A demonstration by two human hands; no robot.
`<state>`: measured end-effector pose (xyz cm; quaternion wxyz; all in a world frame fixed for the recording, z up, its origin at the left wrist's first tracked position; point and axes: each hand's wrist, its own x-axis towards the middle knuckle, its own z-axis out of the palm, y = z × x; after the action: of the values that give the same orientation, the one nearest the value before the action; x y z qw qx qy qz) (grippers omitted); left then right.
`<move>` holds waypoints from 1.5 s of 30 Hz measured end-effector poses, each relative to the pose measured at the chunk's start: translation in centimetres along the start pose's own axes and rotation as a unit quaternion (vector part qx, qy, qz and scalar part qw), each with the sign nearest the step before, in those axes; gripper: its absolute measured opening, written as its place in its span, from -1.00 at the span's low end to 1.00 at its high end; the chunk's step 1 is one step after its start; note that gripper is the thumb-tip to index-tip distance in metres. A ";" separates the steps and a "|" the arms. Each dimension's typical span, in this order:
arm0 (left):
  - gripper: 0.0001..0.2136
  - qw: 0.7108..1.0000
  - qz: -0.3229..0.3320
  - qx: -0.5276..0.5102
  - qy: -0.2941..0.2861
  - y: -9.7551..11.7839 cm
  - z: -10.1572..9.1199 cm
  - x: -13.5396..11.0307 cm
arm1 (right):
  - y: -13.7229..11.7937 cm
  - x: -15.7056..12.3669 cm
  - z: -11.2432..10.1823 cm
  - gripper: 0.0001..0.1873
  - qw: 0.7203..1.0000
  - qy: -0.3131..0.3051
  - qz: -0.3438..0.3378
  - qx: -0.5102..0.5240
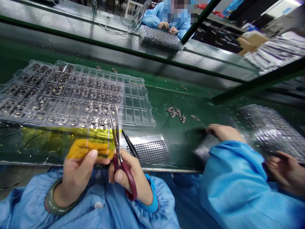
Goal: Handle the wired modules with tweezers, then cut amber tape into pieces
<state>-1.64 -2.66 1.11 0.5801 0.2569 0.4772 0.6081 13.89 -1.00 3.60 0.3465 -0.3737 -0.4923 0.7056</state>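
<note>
Scissors [116, 143] with maroon handles and slim steel blades stand nearly upright in the person's right hand [128, 181], their long axis running away from the body and the tips pointing toward the far side of the bench. The right hand is closed around the handles, and the blades sit almost shut. The left hand [76, 178], wearing a green stone bangle [56, 203], grips an amber film [90, 148] between thumb and curled fingers. The glossy, translucent film rises just left of the blades, so the 2 hands hold their things side by side, with the right hand nearer the blades.

Past the left hand lies a clear plastic blister tray [145, 105], its square pockets partly filled with small circuit boards [90, 95]. Ahead of the right hand, a perforated steel plate [150, 151] lies on the green bench belt [183, 149], with dark tweezers [130, 144] resting against it. Loose boards [176, 113] sit farther out. To the right, a co-worker's hand [224, 132] extends from a blue sleeve [233, 184] beside a crinkled, silvery bag [269, 133].
</note>
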 end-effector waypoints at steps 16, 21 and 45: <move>-0.81 0.999 -0.013 0.049 -0.002 -0.5 -0.6 0.0 | 1.5 0.3 0.4 -0.32 0.999 0.045 -0.010 0.019; -0.83 0.998 -0.027 0.048 -0.017 -0.9 -0.9 0.2 | 1.6 0.4 0.3 -0.31 0.998 0.053 -0.010 0.013; -0.85 0.997 0.062 -0.034 0.022 -0.2 1.3 1.1 | 2.1 -3.2 -2.5 -0.26 0.983 -0.102 -0.028 -0.152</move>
<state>-0.60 -1.29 1.25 0.5388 0.2524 0.4519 0.6647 17.35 -3.26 1.65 0.2533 -0.3342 -0.6369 0.6470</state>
